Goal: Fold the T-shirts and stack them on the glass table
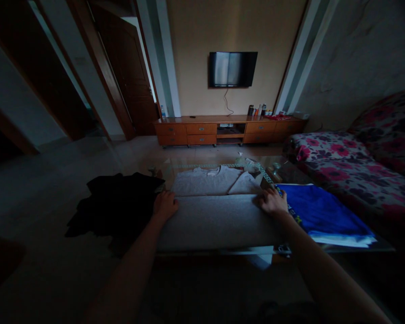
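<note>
A grey T-shirt [212, 220] lies spread across a glass-topped table in front of me, its lower part folded up toward the collar so that a straight edge crosses the chest. My left hand [165, 206] grips the left end of that folded edge with curled fingers. At the opposite end, my right hand [274, 201] has its fingers closed on the right corner of the fold. The collar and one sleeve show beyond the edge. Beside my left hand sits a heap of black cloth [121, 200]. Folded blue cloth [324, 209] with a white layer underneath lies right of my right hand.
Small items, including a jar [276, 168], stand at the table's far right. A flowered sofa [351, 166] runs along the right side. Across the floor is a low wooden cabinet [175, 130] with bottles on it, below a wall television [232, 69].
</note>
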`<state>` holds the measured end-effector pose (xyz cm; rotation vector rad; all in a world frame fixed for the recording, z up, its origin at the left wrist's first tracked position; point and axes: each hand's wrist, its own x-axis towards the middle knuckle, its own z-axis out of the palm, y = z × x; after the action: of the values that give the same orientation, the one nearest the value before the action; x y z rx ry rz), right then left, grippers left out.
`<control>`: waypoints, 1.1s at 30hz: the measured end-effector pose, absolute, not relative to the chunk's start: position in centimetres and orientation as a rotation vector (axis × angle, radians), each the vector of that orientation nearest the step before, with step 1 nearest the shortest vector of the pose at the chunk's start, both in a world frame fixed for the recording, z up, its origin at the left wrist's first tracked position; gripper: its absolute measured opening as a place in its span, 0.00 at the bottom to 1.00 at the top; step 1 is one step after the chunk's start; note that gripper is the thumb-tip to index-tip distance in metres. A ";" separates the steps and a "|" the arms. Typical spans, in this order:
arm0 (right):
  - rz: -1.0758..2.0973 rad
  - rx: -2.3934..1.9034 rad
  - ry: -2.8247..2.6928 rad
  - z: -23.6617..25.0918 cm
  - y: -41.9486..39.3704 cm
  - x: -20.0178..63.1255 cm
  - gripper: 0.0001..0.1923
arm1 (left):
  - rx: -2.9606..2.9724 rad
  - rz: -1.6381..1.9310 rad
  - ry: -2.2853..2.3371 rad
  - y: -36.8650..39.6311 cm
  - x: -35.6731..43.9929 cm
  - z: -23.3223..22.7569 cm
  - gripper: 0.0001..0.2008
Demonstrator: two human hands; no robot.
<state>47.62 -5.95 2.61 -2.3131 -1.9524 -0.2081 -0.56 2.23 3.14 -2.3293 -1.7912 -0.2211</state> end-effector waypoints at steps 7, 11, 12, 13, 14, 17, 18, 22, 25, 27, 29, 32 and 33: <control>-0.206 -2.459 -1.733 1.4 -5.6 47.7 0.23 | -2.222 -0.294 -1.718 2.1 -1.0 3.4 0.16; -0.402 -2.491 -1.631 2.6 -5.7 46.1 0.21 | -2.139 -0.333 -1.691 1.5 -0.1 4.2 0.17; -0.427 -2.467 -1.655 3.1 -5.7 45.4 0.20 | -2.171 -0.335 -1.660 1.3 0.4 4.4 0.16; -0.408 -2.429 -1.715 3.7 -5.6 44.5 0.20 | -2.237 -0.328 -1.611 1.1 0.9 4.6 0.15; -0.345 -2.383 -1.798 4.1 -5.6 43.5 0.19 | -2.330 -0.318 -1.545 0.8 1.5 4.7 0.15; -0.042 -2.282 -1.987 4.4 -5.7 39.8 0.21 | -2.639 -0.318 -1.328 -0.4 3.0 4.1 0.16; 0.012 -2.271 -1.998 4.1 -5.9 38.7 0.23 | -2.712 -0.334 -1.287 -0.7 3.3 3.7 0.17; -0.022 -2.245 -1.956 1.9 -6.6 36.5 0.31 | -2.782 -0.367 -1.401 -1.4 3.2 1.7 0.24; 0.049 -2.302 -1.911 1.2 -6.7 36.0 0.34 | -2.754 -0.313 -1.451 -1.6 3.4 1.6 0.25; 0.087 -2.342 -1.883 1.4 -6.7 34.9 0.36 | -2.718 -0.315 -1.449 -2.2 4.7 1.8 0.25; 0.097 -2.279 -1.946 1.7 -7.1 32.7 0.38 | -2.710 -0.354 -1.441 -3.4 6.6 1.9 0.26; 0.146 -2.049 -2.145 1.8 -8.5 28.8 0.35 | -2.739 -0.386 -1.450 -5.4 9.3 1.2 0.27; 0.160 -2.005 -2.168 1.7 -9.1 27.7 0.35 | -2.746 -0.375 -1.462 -6.0 9.8 0.9 0.28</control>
<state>27.69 -9.13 1.71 -2.0052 -2.1681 0.1601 9.82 -5.98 0.88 -2.7455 -1.4623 -0.3753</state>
